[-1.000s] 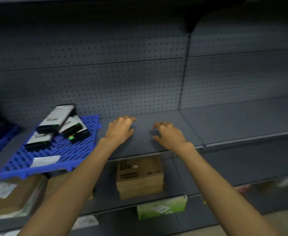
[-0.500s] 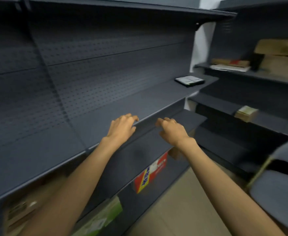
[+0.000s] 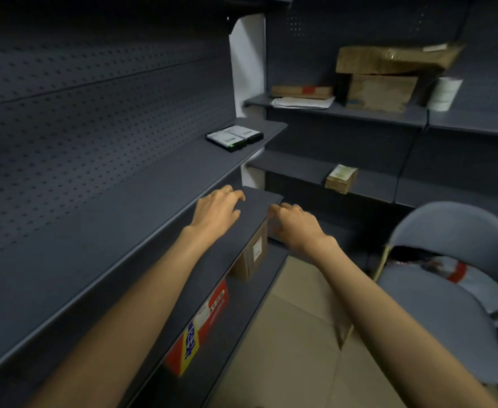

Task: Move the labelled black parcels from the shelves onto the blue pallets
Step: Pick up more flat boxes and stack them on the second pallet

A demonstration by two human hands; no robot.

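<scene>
Parcels, black and white-labelled (image 3: 234, 137), lie well beyond my reach, so I begin with what is nearest. My two bare forearms stretch forward over the dark shelving on my left. My left hand (image 3: 216, 212) hovers palm down over the front edge of a middle shelf (image 3: 141, 231), its grip loosely spread, fingers slightly curled and holding nothing. My right hand (image 3: 296, 225) hangs just beside it, off the end of the shelf below, its grip curled partly inward and empty. Under my left forearm, on a lower shelf, sits a red, yellow and blue box (image 3: 200, 325), and past it a brown carton (image 3: 252, 254) with a white label on its end. To my right stands a grey chair (image 3: 448, 290) over the beige floor (image 3: 289, 334). Farther on, the black parcels lie flat, side by side, near the far right end of the middle shelf, close to its front edge. Beyond them, on the corner shelving, a small tan box (image 3: 341, 178) rests on the front edge of one shelf, and above it sit cardboard boxes (image 3: 386, 75), some papers (image 3: 302, 102) and a white roll (image 3: 445, 94).
</scene>
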